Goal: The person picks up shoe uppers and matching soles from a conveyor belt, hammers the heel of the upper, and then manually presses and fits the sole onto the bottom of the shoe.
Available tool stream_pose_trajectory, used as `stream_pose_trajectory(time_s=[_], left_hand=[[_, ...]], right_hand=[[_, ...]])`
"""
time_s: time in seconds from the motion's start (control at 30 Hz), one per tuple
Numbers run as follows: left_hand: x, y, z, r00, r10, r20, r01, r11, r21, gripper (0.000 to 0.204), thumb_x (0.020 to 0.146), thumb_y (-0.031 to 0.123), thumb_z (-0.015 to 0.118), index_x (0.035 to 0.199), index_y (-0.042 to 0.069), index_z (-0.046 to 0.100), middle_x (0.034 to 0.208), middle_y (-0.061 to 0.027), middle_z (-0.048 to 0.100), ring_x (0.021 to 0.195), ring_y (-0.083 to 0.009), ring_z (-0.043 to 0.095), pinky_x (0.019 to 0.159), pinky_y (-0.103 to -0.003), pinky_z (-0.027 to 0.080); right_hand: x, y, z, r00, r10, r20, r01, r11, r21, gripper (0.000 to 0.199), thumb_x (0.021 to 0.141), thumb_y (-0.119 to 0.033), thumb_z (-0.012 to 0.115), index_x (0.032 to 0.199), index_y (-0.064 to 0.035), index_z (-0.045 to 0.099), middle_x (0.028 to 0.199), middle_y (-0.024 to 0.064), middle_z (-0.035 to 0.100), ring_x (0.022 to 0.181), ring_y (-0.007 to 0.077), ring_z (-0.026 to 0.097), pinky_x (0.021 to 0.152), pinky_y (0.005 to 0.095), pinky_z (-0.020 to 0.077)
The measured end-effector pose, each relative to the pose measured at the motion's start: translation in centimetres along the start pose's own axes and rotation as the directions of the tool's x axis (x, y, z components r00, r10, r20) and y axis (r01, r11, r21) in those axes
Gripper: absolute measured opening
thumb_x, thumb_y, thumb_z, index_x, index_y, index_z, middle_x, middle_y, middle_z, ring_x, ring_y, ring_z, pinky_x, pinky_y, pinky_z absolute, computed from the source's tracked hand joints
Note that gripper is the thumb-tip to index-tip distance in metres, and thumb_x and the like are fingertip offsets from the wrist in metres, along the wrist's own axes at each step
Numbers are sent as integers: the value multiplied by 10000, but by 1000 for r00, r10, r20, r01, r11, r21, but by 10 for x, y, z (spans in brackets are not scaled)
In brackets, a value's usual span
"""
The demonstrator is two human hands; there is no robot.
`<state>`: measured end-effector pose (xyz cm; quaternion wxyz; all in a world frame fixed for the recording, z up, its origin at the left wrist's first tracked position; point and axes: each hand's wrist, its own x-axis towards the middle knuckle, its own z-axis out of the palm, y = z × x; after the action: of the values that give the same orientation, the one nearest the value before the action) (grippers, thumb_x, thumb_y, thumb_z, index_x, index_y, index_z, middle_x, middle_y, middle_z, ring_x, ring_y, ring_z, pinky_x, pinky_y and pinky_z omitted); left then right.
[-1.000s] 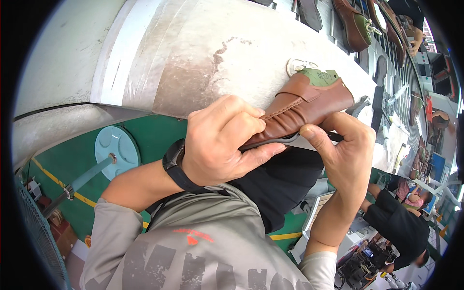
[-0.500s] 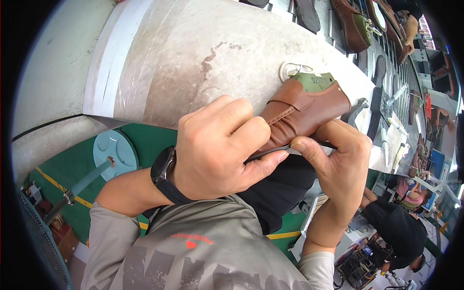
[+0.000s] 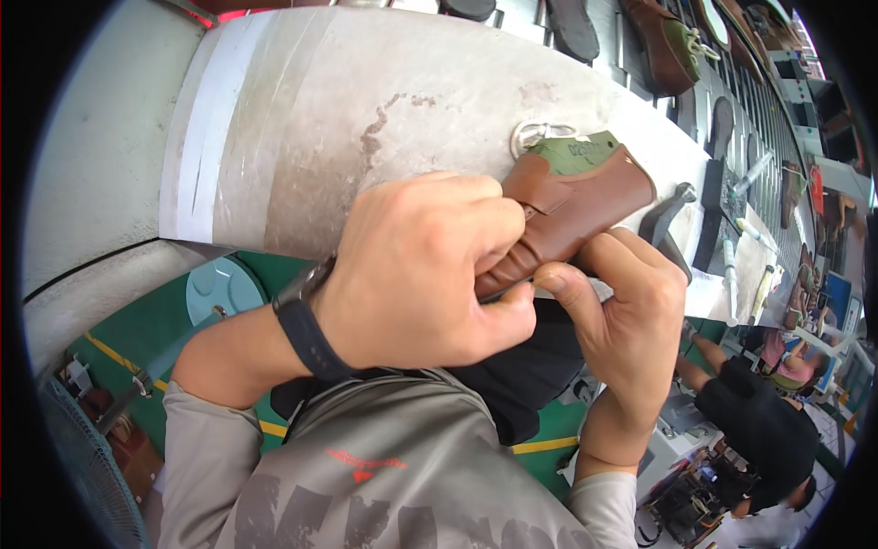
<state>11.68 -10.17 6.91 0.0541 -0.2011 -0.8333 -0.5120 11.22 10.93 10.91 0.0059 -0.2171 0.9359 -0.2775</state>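
Brown shoe upper (image 3: pixel 585 206) with green lining sits centre frame, heel on the bench (image 3: pixel 366 110) edge. Your left hand (image 3: pixel 421 274) is clenched over its toe end; your right hand (image 3: pixel 622 320) pinches the lower edge. Looks mid-work, bottom edge unfinished. More shoes (image 3: pixel 663 41) upper right.

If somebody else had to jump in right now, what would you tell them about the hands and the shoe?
Left hand: closed over the front part of the brown shoe, gripping it.
Right hand: fingers pinching the shoe's lower edge from beneath, thumb pressed beside the left hand.
The shoe is held above the edge of the grey worktable, its green-lined opening pointing away from the person.
A dark hand tool lies on the table just right of the shoe, untouched.
More shoes sit on the rack beyond.
Done: shoe is picked up and gripped by both hands.
Left: cannot tell from this view; the sole is hidden.
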Motion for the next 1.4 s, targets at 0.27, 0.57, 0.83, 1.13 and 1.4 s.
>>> stream_pose_trajectory(time_s=[0.27, 0.57, 0.83, 1.13, 1.4], left_hand=[[86, -21, 16, 988, -32, 151, -15, 953, 303, 653, 761, 604, 829, 892, -13, 660, 807, -199, 681, 763, -367, 674, 704, -451, 526], [158, -21, 56, 883, 13, 468, 82, 980, -182, 565, 737, 257, 854, 1186, -27, 663, 1009, -127, 728, 955, -172, 686, 846, -296, 549], [117, 69, -31, 766, 642, 17, -640, 761, 108, 557, 771, 154, 794, 1295, 22, 659, 1206, -121, 659, 1092, -237, 656, 976, -339, 518], [85, 65, -46, 644, 764, 49, -736, 600, 315, 1033, 715, 852, 740, 1207, -53, 661, 1159, -193, 649, 1055, -301, 637, 920, -397, 526], [80, 65, -45, 680, 733, 16, -695, 638, 330, 1034, 594, 791, 881, 1198, -21, 665, 1126, -164, 628, 1023, -281, 634, 870, -382, 539]], right_hand=[[-22, 51, -43, 995, 27, 99, 4, 952, -307, 293, 805, -229, 843, 951, -30, 685, 888, 169, 676, 870, 385, 673, 778, 465, 530], [-17, 66, -68, 991, 115, -63, -100, 975, 198, 273, 822, -86, 827, 1008, 1, 648, 891, 134, 692, 846, 232, 703, 762, 372, 531], [-4, -6, -27, 769, 119, -628, 475, 551, 686, 815, 780, -121, 939, 1425, 65, 478, 1248, 137, 633, 1167, 213, 640, 1007, 373, 553], [-12, -33, 10, 588, -29, -809, 373, 897, 238, 812, 686, -221, 988, 1329, 63, 581, 1193, 177, 680, 1033, 288, 704, 895, 367, 567], [-10, -38, 9, 587, -43, -808, 377, 898, 226, 779, 691, -218, 981, 1302, 75, 597, 1205, 210, 708, 1078, 334, 730, 927, 392, 585]])
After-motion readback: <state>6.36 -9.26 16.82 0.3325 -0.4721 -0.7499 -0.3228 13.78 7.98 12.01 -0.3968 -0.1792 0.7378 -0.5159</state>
